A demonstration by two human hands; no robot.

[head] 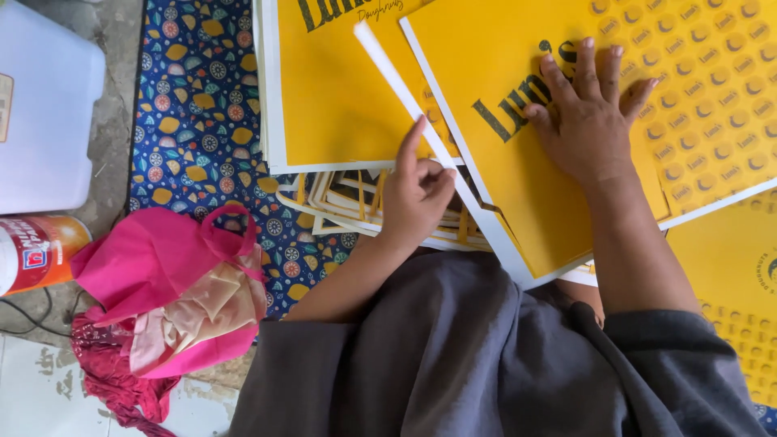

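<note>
At the far left sit a white plastic lid (44,113) and a red-and-white can (36,252), with a pink bag (166,283) of cloth just right of them on the patterned mat (202,105). Your left hand (417,194) pinches a long white paper strip (421,121), thumb and fingers closed on it, forefinger raised, above a pile of trimmed offcuts (340,202). To the right, your right hand (587,113) lies flat with fingers spread, gripping nothing, pressing the yellow printed sheet (566,202) the strip borders.

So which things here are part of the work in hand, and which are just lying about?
In hand:
- yellow printed sheet under the right hand
- white paper strip pinched by the left hand
- pile of offcuts

Lying about:
- pink bag
- can
- white lid
</note>
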